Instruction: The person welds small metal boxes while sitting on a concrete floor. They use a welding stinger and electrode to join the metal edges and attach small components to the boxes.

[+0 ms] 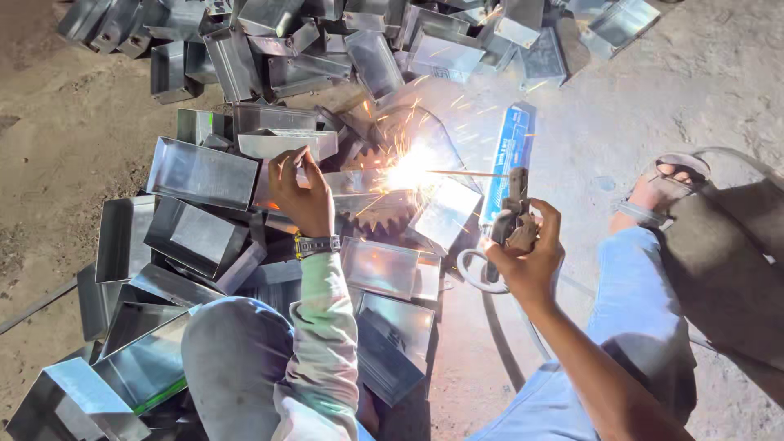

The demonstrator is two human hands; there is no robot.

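Right hand (527, 257) clamped on welding holder (510, 220), rod at arc | left hand (304, 192) pinching metal box (343, 184), steadying it on gear (380, 214)

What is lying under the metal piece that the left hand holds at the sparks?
Under the metal piece, held by the left hand, a toothed gear wheel shows, with metal boxes around it. The glare of the sparks hides the contact point and the rest of the gear.
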